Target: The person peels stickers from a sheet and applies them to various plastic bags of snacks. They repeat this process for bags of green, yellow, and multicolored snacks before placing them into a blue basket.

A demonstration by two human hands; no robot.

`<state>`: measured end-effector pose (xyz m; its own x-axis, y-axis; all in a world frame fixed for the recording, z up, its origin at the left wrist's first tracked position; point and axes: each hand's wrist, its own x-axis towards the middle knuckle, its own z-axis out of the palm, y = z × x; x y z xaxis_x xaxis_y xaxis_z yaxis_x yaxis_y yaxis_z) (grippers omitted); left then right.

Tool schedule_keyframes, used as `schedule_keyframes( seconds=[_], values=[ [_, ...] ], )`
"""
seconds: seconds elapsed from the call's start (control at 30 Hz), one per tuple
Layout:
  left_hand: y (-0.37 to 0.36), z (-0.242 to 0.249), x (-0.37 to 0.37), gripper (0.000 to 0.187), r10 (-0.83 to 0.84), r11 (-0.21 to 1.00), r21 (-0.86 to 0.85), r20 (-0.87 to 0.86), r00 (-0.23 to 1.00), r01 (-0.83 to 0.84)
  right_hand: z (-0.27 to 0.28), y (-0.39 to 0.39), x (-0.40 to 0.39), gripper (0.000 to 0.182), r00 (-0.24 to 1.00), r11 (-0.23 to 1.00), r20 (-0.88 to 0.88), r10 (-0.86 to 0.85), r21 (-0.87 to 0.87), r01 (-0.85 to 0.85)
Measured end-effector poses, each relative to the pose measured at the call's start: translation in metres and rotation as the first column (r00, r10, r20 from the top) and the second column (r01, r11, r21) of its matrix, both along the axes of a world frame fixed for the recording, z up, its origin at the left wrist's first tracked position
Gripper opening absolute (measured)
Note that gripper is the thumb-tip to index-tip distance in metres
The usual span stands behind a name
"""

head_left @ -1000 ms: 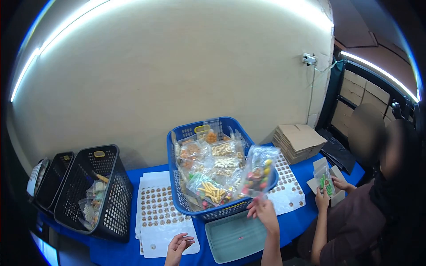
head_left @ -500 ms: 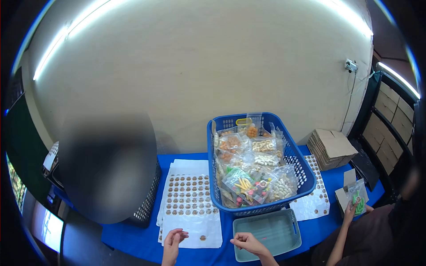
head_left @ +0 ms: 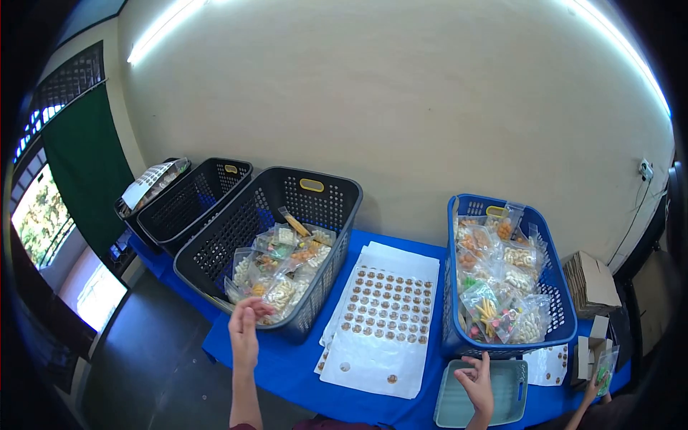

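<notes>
My left hand (head_left: 247, 326) is raised at the near edge of a large dark grey basket (head_left: 188, 269). Its fingers stretch loosely and no object shows in them. Inside that basket lie clear bags of snacks (head_left: 283, 269). My right hand (head_left: 479, 385) hovers over a grey-green tray (head_left: 519, 412), index finger up and thumb apart, with nothing visible held. Just behind it stands a blue basket (head_left: 562, 304) full of clear snack bags (head_left: 505, 279), some yellow, orange and white. Between my hands lies a stack of white sheets (head_left: 376, 358) with rows of round brown stickers.
Two more dark baskets (head_left: 193, 197) stand at the far left. Folded cardboard (head_left: 591, 283) is piled on the right of the blue-covered table (head_left: 279, 376). At lower right another person's hands (head_left: 593, 393) hold a bag of green pieces (head_left: 606, 365) by an open box.
The view has swung left, bringing the dark basket's contents into sight. My left hand has moved from the sheets to that basket's edge. My right hand's fingers have opened from a pinch.
</notes>
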<state>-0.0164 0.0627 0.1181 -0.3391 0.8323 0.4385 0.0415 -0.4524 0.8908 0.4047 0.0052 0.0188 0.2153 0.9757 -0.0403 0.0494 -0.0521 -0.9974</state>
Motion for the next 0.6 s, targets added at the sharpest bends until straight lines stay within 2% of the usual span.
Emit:
schedule_keyframes(
  seconds=[0.1, 0.2, 0.23, 0.33, 0.43, 0.53, 0.6],
  values=[
    [0.012, 0.012, -0.035, 0.024, 0.038, 0.999, 0.027, -0.072, 0.997, -0.036, 0.008, 0.006, -0.025, 0.087, 0.999, 0.996, 0.049, -0.001, -0.085, 0.006],
    [0.026, 0.027, -0.06, 0.022, -0.001, 0.999, 0.036, -0.163, 0.987, 0.007, -0.002, 0.008, -0.045, 0.08, 0.977, 0.986, 0.205, 0.053, -0.167, -0.019],
    [0.032, 0.031, -0.069, 0.021, -0.009, 1.0, 0.012, -0.213, 0.977, 0.012, -0.003, 0.008, -0.055, 0.073, 0.962, 0.987, 0.26, 0.078, -0.158, -0.038],
    [0.06, 0.042, -0.094, 0.022, -0.109, 0.994, -0.038, -0.334, 0.936, 0.102, 0.0, 0.005, -0.079, 0.068, 0.913, 0.956, 0.33, 0.24, -0.246, -0.162],
    [0.105, 0.046, -0.114, 0.023, -0.313, 0.948, -0.156, -0.286, 0.905, 0.279, -0.013, -0.004, -0.093, 0.061, 0.92, 0.942, 0.31, 0.239, -0.304, -0.142],
    [0.169, 0.029, -0.133, 0.027, -0.473, 0.876, -0.31, -0.396, 0.787, 0.37, -0.014, -0.014, -0.105, 0.059, 0.918, 0.943, 0.359, 0.167, -0.331, -0.042],
    [0.221, 0.004, -0.149, 0.03, -0.479, 0.864, -0.446, -0.587, 0.652, 0.234, -0.02, -0.026, -0.107, 0.058, 0.884, 0.945, 0.454, 0.112, -0.323, 0.046]
  ],
)
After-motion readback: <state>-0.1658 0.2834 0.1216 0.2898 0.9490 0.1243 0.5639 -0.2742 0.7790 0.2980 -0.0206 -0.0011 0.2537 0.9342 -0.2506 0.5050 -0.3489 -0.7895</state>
